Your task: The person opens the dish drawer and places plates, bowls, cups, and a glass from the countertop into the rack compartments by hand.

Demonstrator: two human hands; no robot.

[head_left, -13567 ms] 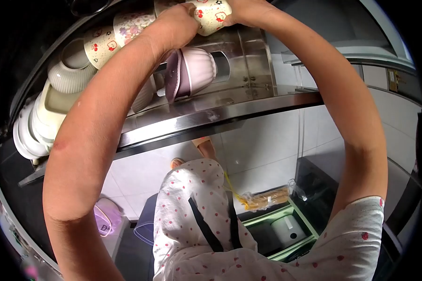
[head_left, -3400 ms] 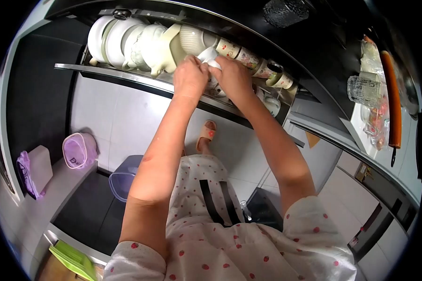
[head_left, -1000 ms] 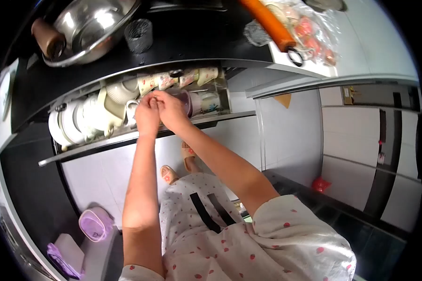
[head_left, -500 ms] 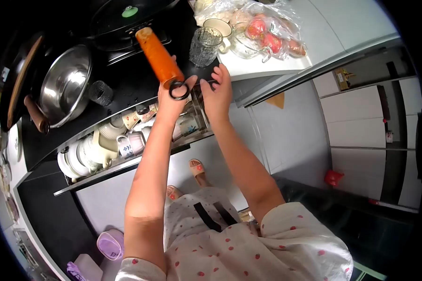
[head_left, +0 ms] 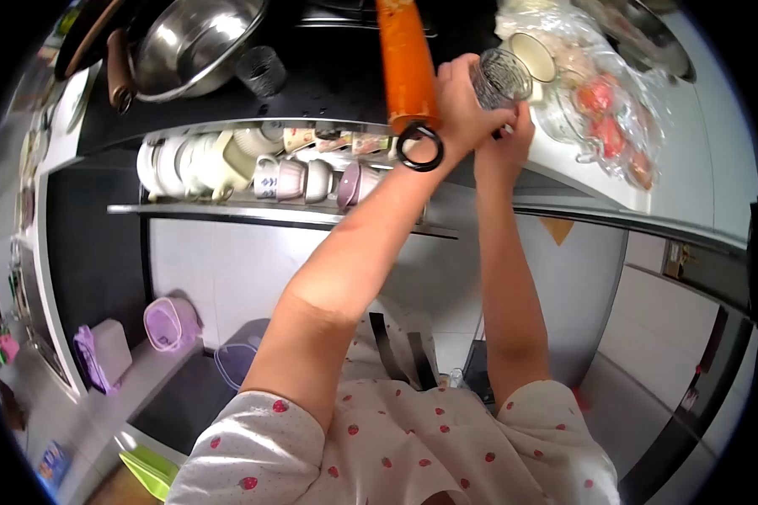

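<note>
My left hand (head_left: 465,109) is wrapped around the left and near side of a patterned clear glass tumbler (head_left: 502,77), with its thumb across the front. Close against it, my right hand (head_left: 507,145) has its fingers curled at the tumbler's lower near side; its fingertips are partly hidden. An orange handle (head_left: 408,67) with a black hanging ring (head_left: 419,146) reaches over the counter edge, just left of my left hand and above its wrist. Touching or nearly touching the tumbler on the right is a cream mug (head_left: 532,57).
A steel bowl (head_left: 195,46) and a second glass (head_left: 261,71) stand on the black counter (head_left: 337,88). Below, an open drawer (head_left: 253,212) holds cups and plates. Plastic bags with red produce (head_left: 596,94) lie at right. A purple basket (head_left: 170,324) sits lower left.
Both hands have gone from near the orange handle's ring to the glass tumbler and closed on it. The view has shifted, so the counter appears higher and further right.
</note>
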